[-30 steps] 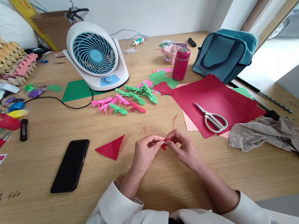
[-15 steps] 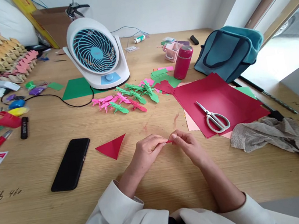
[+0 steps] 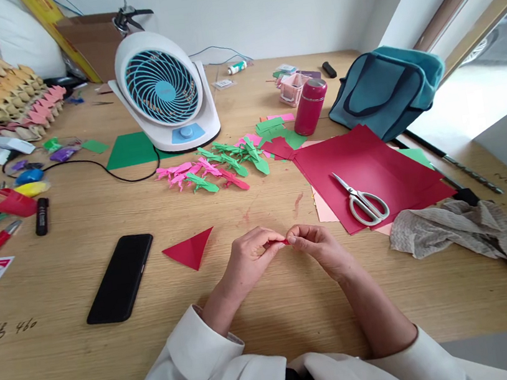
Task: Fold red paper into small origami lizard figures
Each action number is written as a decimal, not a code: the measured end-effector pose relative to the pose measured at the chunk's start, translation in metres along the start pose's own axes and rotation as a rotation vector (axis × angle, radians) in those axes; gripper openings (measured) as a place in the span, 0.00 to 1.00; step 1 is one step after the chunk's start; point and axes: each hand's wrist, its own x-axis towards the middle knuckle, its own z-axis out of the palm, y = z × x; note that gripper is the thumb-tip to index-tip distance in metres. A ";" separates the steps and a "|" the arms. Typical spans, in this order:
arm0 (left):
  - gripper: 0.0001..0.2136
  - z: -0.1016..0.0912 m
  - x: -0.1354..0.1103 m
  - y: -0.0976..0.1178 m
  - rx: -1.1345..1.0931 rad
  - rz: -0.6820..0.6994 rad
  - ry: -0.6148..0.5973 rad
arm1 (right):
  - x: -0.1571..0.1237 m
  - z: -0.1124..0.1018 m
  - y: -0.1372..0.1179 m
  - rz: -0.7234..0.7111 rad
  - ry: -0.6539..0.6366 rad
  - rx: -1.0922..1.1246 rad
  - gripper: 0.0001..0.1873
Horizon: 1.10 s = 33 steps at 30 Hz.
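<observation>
Between my fingertips is a small folded piece of red paper [image 3: 285, 241], mostly hidden by the fingers. My left hand [image 3: 255, 251] pinches it from the left, and my right hand [image 3: 317, 246] pinches its right end. A flat red paper triangle [image 3: 191, 250] lies on the table left of my left hand. Beyond my hands sits a group of folded paper figures in pink, green and red [image 3: 212, 167]. To the right, scissors [image 3: 365, 202] rest on a stack of red paper sheets [image 3: 326, 167].
A black phone [image 3: 120, 278] lies at the left. Farther back stand a white fan [image 3: 164, 92], a red flask [image 3: 311, 106] and a teal bag [image 3: 386, 93]. A crumpled grey cloth [image 3: 458, 233] is at the right. Pens and a marker [image 3: 41, 216] lie far left.
My right hand's fingers have shifted slightly and curled more around the folded red paper. My left hand stays almost in place.
</observation>
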 end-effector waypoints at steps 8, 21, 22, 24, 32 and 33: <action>0.03 -0.001 -0.001 0.000 -0.002 0.047 0.009 | -0.002 -0.004 -0.001 0.034 -0.073 0.036 0.17; 0.04 0.001 -0.001 -0.004 -0.063 -0.009 -0.004 | -0.003 -0.006 -0.004 0.039 -0.076 0.058 0.19; 0.03 0.001 -0.001 -0.003 -0.064 -0.015 -0.006 | -0.003 -0.007 -0.003 0.040 -0.074 0.053 0.19; 0.03 0.002 -0.001 -0.003 -0.075 -0.043 -0.011 | -0.002 -0.009 -0.001 0.043 -0.066 0.036 0.19; 0.09 0.005 -0.002 -0.002 -0.223 -0.229 -0.010 | -0.002 -0.008 0.001 0.061 -0.067 0.062 0.20; 0.09 0.005 -0.002 -0.001 -0.222 -0.230 -0.008 | -0.001 -0.008 0.001 0.061 -0.066 0.060 0.20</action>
